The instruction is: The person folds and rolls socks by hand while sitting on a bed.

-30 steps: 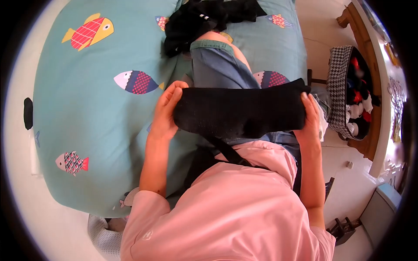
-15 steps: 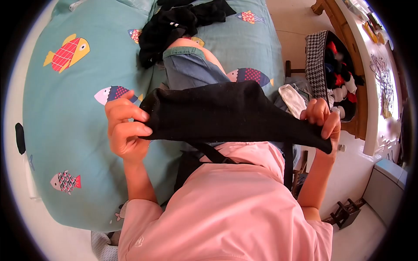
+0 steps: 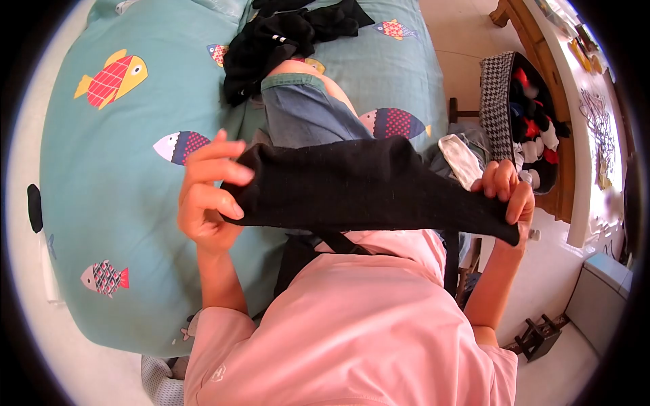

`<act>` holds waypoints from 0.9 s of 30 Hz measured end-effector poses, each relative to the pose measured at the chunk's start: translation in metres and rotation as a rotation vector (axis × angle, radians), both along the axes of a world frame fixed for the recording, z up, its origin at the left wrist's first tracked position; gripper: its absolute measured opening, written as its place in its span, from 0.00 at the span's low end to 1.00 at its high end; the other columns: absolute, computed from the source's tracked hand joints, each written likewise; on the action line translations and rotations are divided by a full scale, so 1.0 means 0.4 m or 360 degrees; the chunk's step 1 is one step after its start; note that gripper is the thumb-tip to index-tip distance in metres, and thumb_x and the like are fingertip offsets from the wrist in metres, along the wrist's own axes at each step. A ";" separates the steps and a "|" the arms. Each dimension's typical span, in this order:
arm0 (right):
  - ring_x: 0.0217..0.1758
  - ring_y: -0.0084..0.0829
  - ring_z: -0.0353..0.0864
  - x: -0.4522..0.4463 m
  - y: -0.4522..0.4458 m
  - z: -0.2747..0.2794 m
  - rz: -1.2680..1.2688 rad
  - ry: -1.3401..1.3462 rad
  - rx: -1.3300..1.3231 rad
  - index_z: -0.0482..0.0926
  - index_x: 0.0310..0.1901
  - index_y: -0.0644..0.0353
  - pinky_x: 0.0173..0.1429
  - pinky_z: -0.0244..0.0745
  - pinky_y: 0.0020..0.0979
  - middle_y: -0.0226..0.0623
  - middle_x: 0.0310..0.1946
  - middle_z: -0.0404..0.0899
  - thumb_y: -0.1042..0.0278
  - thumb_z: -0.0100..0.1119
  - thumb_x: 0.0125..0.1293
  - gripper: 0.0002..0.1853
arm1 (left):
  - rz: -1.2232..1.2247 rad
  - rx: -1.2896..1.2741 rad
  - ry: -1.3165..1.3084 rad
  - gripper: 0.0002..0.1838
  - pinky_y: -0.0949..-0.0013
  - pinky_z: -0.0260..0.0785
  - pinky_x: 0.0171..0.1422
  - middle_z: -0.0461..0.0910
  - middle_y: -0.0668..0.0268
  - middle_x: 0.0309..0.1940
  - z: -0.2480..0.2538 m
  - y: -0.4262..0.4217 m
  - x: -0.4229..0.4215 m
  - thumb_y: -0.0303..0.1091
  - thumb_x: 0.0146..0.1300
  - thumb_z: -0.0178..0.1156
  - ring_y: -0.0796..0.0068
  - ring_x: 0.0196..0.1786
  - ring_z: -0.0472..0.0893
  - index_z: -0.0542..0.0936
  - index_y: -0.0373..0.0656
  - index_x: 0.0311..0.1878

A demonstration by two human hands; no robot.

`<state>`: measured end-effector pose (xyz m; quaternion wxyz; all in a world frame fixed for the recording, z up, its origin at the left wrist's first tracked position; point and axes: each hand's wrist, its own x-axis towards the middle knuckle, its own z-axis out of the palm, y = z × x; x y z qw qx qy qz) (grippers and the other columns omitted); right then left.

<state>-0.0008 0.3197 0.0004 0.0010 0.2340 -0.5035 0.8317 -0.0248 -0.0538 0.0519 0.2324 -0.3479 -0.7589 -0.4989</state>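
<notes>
A black sock (image 3: 345, 186) is stretched sideways in front of my pink shirt, above my lap. My left hand (image 3: 213, 193) grips its wider left end, with the thumb and fingers on the edge. At the narrow right end, my right hand (image 3: 508, 193) pinches the fabric near the tip, which droops below the fingers. The sock's middle is fairly flat, with a raised bump along its upper edge. Behind my right hand lies a white sock (image 3: 460, 161) on grey clothing.
I sit on a bed with a teal fish-print cover (image 3: 122, 210). Crumpled black clothes (image 3: 271, 51) lie past my knee. A houndstooth-patterned box (image 3: 495, 101) holding several socks stands to the right, beside a wooden table (image 3: 528, 40). A small dark stool (image 3: 538, 338) is on the floor.
The view has shifted slightly, and the sock sits a little lower in it. Some fingers of my left hand have lifted and spread; both hands still hold the sock.
</notes>
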 end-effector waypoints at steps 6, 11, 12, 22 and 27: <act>0.37 0.26 0.65 0.020 -0.052 0.014 -0.0342 -0.0556 -0.0169 0.64 0.38 0.57 0.44 0.64 0.26 0.31 0.32 0.61 0.62 0.65 0.52 0.20 | -0.0829 0.0909 -0.1381 0.23 0.68 0.67 0.49 0.74 0.54 0.38 -0.049 0.012 0.041 0.30 0.46 0.68 0.70 0.43 0.75 0.64 0.41 0.41; 0.53 0.33 0.74 -0.041 -0.112 -0.044 -0.0574 -0.0757 -0.0886 0.67 0.54 0.59 0.60 0.68 0.37 0.41 0.51 0.73 0.73 0.46 0.65 0.16 | -0.0952 0.0581 -0.2160 0.32 0.75 0.60 0.54 0.71 0.68 0.40 -0.045 0.111 0.091 0.33 0.36 0.75 0.78 0.46 0.72 0.71 0.39 0.46; 0.52 0.33 0.74 -0.058 -0.132 -0.035 -0.0619 -0.0838 -0.0926 0.68 0.53 0.57 0.58 0.69 0.35 0.38 0.49 0.74 0.71 0.45 0.66 0.14 | -0.1033 0.0472 -0.2290 0.33 0.76 0.59 0.54 0.71 0.68 0.41 -0.052 0.138 0.093 0.36 0.36 0.76 0.78 0.47 0.71 0.70 0.39 0.45; 0.34 0.27 0.79 -0.102 -0.269 0.059 -0.0538 -0.1436 -0.0940 0.74 0.39 0.59 0.40 0.78 0.29 0.34 0.30 0.79 0.57 0.46 0.67 0.13 | -0.1056 0.0741 -0.2564 0.22 0.76 0.61 0.51 0.73 0.67 0.41 -0.073 0.259 0.098 0.38 0.51 0.68 0.81 0.45 0.72 0.70 0.38 0.44; 0.35 0.28 0.79 -0.126 -0.290 -0.019 -0.0693 -0.1618 -0.1027 0.75 0.40 0.60 0.43 0.77 0.30 0.35 0.33 0.80 0.56 0.45 0.68 0.15 | -0.0841 0.0594 -0.2362 0.24 0.73 0.62 0.56 0.73 0.66 0.44 -0.049 0.263 0.104 0.29 0.50 0.57 0.78 0.48 0.72 0.70 0.33 0.52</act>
